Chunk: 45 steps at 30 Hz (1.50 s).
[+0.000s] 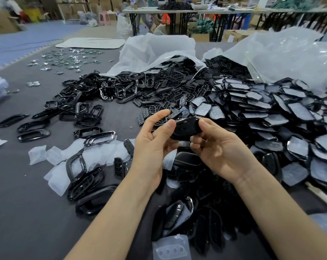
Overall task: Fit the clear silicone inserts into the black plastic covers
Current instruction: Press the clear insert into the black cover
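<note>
Centre frame: your left hand (pixel 151 147) and right hand (pixel 221 152) pinch one black cover (pixel 185 129); uneven squeezing could pop it loose

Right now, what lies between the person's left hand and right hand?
In the head view, a black cover spans the gap, its ends pinched by the left hand and the right hand.
</note>
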{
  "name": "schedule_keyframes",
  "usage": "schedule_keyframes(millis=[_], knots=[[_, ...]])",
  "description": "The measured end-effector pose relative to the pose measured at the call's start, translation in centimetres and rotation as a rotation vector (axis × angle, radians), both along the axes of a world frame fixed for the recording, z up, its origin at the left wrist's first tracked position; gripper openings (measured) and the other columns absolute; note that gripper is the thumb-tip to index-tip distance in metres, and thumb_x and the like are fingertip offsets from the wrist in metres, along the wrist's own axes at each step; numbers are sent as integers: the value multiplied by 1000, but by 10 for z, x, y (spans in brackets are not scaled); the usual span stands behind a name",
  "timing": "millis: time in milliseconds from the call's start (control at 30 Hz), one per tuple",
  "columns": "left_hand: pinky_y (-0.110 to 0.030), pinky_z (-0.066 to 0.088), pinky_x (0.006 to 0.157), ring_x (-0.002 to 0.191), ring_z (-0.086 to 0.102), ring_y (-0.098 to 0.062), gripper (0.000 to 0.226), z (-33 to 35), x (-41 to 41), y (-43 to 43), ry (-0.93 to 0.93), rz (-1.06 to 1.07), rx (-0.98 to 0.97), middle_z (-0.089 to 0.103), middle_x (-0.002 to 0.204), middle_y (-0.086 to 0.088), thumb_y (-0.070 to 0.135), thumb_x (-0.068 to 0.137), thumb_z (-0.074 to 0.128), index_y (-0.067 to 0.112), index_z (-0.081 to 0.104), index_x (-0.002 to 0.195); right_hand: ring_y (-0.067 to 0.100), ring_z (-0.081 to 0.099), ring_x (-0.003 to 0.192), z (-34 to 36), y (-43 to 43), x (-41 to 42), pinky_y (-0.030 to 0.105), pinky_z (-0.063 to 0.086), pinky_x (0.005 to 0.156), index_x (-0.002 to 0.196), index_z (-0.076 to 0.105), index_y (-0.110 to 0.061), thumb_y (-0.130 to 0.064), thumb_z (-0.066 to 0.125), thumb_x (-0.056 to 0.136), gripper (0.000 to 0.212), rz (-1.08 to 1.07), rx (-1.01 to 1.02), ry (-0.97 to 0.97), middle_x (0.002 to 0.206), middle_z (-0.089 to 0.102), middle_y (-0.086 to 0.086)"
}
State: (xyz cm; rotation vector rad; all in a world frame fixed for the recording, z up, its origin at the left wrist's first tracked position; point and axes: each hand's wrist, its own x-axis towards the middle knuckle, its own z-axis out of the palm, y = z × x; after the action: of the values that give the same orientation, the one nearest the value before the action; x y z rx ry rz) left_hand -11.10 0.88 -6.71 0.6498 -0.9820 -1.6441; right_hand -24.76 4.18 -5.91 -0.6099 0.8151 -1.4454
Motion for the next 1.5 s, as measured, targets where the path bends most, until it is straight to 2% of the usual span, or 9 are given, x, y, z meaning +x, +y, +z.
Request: schedule_keyframes(millis=[333, 567, 767, 933, 1100, 1200, 1367, 1433, 1500], knots=[[-15, 49, 53, 60, 64, -3, 37, -2, -1, 0, -73, 48, -24, 70, 69, 3, 29, 68, 69, 25, 65, 105, 8, 48, 52, -3, -3, 0, 18, 45, 50, 84, 64, -9, -15, 63, 73, 13, -10, 40, -4, 73, 60, 3], [-19, 54, 60, 72, 69, -9, 37, -4, 0, -2, -36, 20, 33, 74, 79, 0, 25, 71, 68, 15, 65, 107, 7, 54, 52, -4, -2, -6, 17, 49, 53, 89, 73, -6, -8, 58, 88, 15, -156, -17, 251, 78, 71, 6], [-19, 54, 59, 64, 66, -8, 36, -6, 0, -4, 28, 9, 87, 73, 81, -3, 20, 73, 67, 9, 65, 108, 9, 61, 53, -5, -2, -8, 19, 51, 53, 88, 71, -6, -6, 62, 85, 10, -215, 6, 247, 75, 71, 6], [-20, 55, 59, 65, 67, -10, 32, -7, 0, -5, 21, -6, 84, 74, 85, -6, 20, 76, 66, 11, 66, 106, 7, 55, 49, -5, -4, -8, 18, 49, 50, 81, 70, -9, -13, 68, 66, 15, -217, 5, 182, 70, 67, 3], [-20, 54, 58, 61, 65, -11, 30, -8, -1, -5, 22, 4, 47, 73, 83, -8, 19, 76, 65, 12, 66, 105, 6, 54, 50, -7, -5, -7, 16, 50, 53, 73, 75, -17, -9, 66, 69, 12, -221, -99, 101, 66, 63, -2], [-21, 55, 62, 69, 69, -13, 25, -9, -2, -5, -32, 54, -41, 71, 80, -12, 14, 82, 63, 13, 67, 106, 5, 53, 49, -8, -5, -8, 14, 46, 48, 80, 73, -19, -11, 66, 72, 14, -235, -134, 126, 66, 60, -5], [-21, 56, 73, 81, 70, -7, 33, -10, -5, 1, -229, 94, -318, 76, 85, 4, 0, 90, 58, 24, 62, 112, 5, 52, 46, -8, -7, -12, 13, 41, 43, 91, 66, -13, -7, 57, 89, 12, -279, -53, 102, 64, 64, -5], [-27, 55, 85, 90, 70, -5, 42, -10, -5, 6, -379, 131, -442, 75, 94, 11, 1, 90, 61, 34, 60, 116, 6, 53, 47, -5, -7, -14, 14, 43, 45, 90, 66, -11, -19, 62, 84, 11, -280, -31, 95, 61, 63, -5], [-16, 49, 89, 96, 65, 6, 50, -11, -5, 10, -587, 192, -660, 69, 100, 28, 7, 90, 64, 42, 53, 124, 7, 53, 50, -2, -6, -16, 15, 44, 48, 89, 65, -9, -32, 69, 69, 31, -269, -35, 150, 62, 63, -2]])
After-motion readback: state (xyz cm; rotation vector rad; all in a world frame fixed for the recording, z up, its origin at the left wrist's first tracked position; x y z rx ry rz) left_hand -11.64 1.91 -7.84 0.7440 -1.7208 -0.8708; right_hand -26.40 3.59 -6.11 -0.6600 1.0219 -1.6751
